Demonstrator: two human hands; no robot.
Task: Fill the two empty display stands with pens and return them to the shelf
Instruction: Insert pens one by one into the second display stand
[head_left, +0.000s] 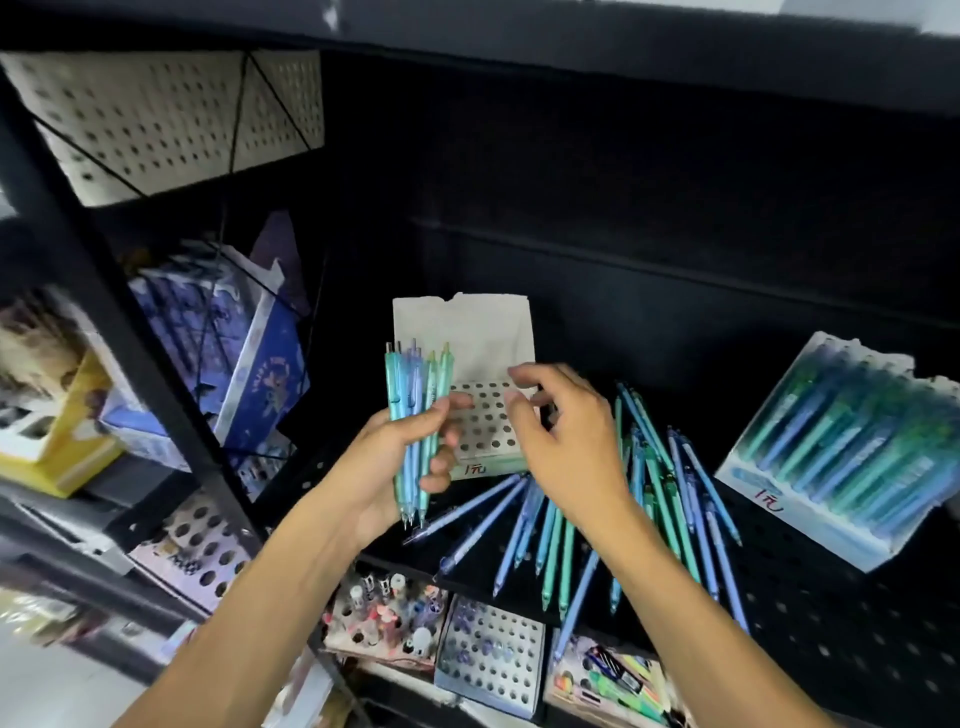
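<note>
The left hand (400, 457) grips a bundle of pens (418, 421), tips down, before the empty stand (480, 421) on the shelf (810, 613). The right hand (561, 441) hovers over its holes, fingers loosely curled, holding nothing. Light, slick barrels; likely best pinched mid-barrel, singly.

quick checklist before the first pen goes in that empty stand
1. Pens in hand: ok, left hand grips a bunch of pens, tips down.
2. Stand holes free: ok, the holes in view are empty.
3. Right hand free to pick one pen: ok, it holds nothing and hovers at the stand.
4. Stand steady: cannot tell, its base is half hidden by the hands.
5. More pens to hand: ok, loose pens lie on the shelf.
6. Other stand: already full, to the right.
</note>
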